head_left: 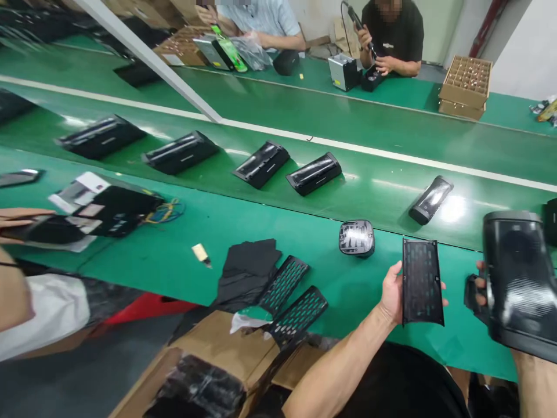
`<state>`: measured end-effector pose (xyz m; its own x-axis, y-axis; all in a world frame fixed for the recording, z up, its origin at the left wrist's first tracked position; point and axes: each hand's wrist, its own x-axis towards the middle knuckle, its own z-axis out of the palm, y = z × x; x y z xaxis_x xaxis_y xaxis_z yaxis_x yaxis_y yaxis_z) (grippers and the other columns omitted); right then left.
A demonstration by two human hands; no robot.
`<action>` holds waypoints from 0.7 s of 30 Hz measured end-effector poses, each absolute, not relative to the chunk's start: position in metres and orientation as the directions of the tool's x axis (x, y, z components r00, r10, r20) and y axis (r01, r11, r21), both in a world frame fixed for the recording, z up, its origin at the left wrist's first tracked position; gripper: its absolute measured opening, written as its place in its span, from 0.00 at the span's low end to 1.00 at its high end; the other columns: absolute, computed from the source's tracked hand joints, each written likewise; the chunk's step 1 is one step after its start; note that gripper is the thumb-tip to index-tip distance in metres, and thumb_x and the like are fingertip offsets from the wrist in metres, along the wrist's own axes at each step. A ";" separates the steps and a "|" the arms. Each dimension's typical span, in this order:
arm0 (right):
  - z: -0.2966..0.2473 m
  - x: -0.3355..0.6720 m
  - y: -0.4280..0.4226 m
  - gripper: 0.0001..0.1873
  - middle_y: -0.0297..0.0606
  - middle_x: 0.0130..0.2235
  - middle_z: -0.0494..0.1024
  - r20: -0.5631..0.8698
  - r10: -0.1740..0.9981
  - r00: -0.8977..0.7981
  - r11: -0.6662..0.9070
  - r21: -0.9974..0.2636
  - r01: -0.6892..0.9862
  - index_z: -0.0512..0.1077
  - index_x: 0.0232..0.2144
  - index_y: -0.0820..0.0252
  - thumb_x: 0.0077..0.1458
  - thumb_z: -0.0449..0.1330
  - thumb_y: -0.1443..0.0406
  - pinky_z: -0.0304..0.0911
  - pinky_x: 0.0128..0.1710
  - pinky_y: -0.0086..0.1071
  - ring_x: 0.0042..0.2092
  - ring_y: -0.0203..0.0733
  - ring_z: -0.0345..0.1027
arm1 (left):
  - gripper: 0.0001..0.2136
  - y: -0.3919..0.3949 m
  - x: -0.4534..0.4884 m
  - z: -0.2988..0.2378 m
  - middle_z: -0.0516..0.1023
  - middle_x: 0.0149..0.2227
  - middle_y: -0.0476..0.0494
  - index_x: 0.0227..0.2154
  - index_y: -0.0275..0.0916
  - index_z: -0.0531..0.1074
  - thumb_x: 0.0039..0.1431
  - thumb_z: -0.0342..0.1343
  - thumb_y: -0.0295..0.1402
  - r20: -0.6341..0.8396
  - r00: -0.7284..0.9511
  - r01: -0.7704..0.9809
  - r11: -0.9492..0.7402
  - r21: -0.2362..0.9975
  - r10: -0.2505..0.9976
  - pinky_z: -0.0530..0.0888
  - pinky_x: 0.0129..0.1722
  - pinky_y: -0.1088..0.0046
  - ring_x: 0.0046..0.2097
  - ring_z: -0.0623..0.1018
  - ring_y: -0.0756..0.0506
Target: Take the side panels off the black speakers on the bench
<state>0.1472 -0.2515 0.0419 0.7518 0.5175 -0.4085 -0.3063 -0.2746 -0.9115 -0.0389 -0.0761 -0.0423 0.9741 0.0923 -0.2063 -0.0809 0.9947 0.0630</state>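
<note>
**Q:** ok, what's the head cam showing right now?

**A:** Two bare hands working over a green belt (143, 273). The left hand (393, 293) has a firm grip on a black grille (421, 283), holding it up over the belt. The right hand (480, 284) is grasping a big black housing (520, 278) above the belt's right end, though the housing hides most of that hand.

**Q:** nice, what's lying around on the belt?

**A:** A round black cap (357, 238) sits just left of that grille. Further left, two more grilles (282, 284) rest by a black cloth (246, 273), with a cardboard box (204, 360) below the belt's near edge. A row of black housings (261, 164) lies farther across the belt, and beyond it a person (391, 35) handles a small black piece beside a silver box (343, 72).
</note>
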 end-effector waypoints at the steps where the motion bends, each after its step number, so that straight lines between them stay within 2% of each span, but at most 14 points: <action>1: 0.048 0.141 -0.259 0.46 0.54 0.59 0.81 -0.439 0.481 0.759 -0.278 -0.897 -0.343 0.68 0.69 0.42 0.58 0.45 0.32 0.70 0.43 0.67 0.48 0.74 0.79 | 0.41 -0.080 -0.038 -0.042 0.84 0.48 0.26 0.57 0.29 0.76 0.60 0.50 0.65 -0.214 0.969 -0.108 0.991 0.077 0.123 0.72 0.53 0.48 0.45 0.84 0.27; 3: 0.064 0.133 -0.270 0.46 0.52 0.57 0.82 -0.493 0.430 0.756 -0.308 -0.868 -0.390 0.67 0.71 0.46 0.57 0.53 0.35 0.70 0.51 0.66 0.53 0.76 0.78 | 0.44 -0.087 -0.035 -0.041 0.84 0.47 0.26 0.56 0.28 0.77 0.61 0.48 0.68 -0.221 0.958 -0.163 0.981 0.104 0.183 0.72 0.53 0.48 0.46 0.83 0.28; 5: 0.080 0.127 -0.270 0.48 0.46 0.63 0.78 -0.469 0.459 0.754 -0.412 -0.865 -0.287 0.62 0.73 0.45 0.55 0.61 0.38 0.69 0.58 0.61 0.61 0.75 0.72 | 0.46 -0.094 -0.029 -0.038 0.84 0.46 0.25 0.55 0.27 0.77 0.60 0.46 0.70 -0.206 0.957 -0.181 0.976 0.117 0.202 0.73 0.54 0.49 0.46 0.83 0.29; 8: 0.100 0.112 -0.252 0.54 0.36 0.75 0.61 -0.283 0.564 0.775 -0.554 -0.826 0.102 0.53 0.76 0.40 0.54 0.68 0.40 0.57 0.70 0.55 0.73 0.69 0.56 | 0.44 -0.102 -0.018 -0.027 0.85 0.47 0.27 0.55 0.29 0.79 0.60 0.48 0.70 -0.160 0.951 -0.251 0.962 0.109 0.266 0.71 0.59 0.49 0.51 0.83 0.28; 10: 0.106 0.100 -0.236 0.57 0.38 0.76 0.56 -0.190 0.631 0.752 -0.608 -0.724 0.327 0.50 0.77 0.41 0.53 0.69 0.40 0.50 0.73 0.56 0.75 0.67 0.50 | 0.41 -0.106 -0.012 -0.016 0.85 0.51 0.29 0.56 0.32 0.79 0.62 0.51 0.67 -0.119 0.928 -0.343 0.934 0.101 0.353 0.68 0.65 0.48 0.59 0.80 0.27; 12: 0.106 0.090 -0.223 0.57 0.43 0.75 0.57 -0.136 0.683 0.717 -0.610 -0.647 0.458 0.49 0.78 0.44 0.54 0.67 0.40 0.51 0.72 0.57 0.74 0.67 0.51 | 0.39 -0.110 -0.008 -0.005 0.84 0.55 0.30 0.58 0.33 0.79 0.63 0.53 0.65 -0.075 0.906 -0.409 0.907 0.100 0.417 0.63 0.69 0.48 0.64 0.76 0.26; 15: 0.103 0.083 -0.213 0.53 0.48 0.69 0.63 -0.043 0.721 0.692 -0.580 -0.585 0.567 0.49 0.78 0.45 0.58 0.64 0.42 0.60 0.67 0.57 0.71 0.68 0.59 | 0.40 -0.113 -0.004 0.005 0.82 0.58 0.28 0.58 0.31 0.79 0.63 0.53 0.65 0.000 0.890 -0.454 0.885 0.102 0.457 0.60 0.71 0.47 0.67 0.72 0.26; 21: 0.105 0.082 -0.206 0.50 0.48 0.65 0.65 0.038 0.752 0.658 -0.551 -0.512 0.659 0.49 0.78 0.45 0.60 0.61 0.42 0.66 0.62 0.54 0.67 0.67 0.65 | 0.43 -0.116 0.002 0.006 0.81 0.59 0.26 0.61 0.28 0.77 0.64 0.51 0.66 0.111 0.885 -0.460 0.886 0.058 0.452 0.57 0.74 0.48 0.70 0.70 0.26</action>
<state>0.0821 -0.2062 0.1049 0.6577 0.7523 0.0375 0.6591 -0.5506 -0.5123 0.0020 -0.1162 0.0061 0.8849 0.4524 0.1109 -0.4603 0.8859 0.0583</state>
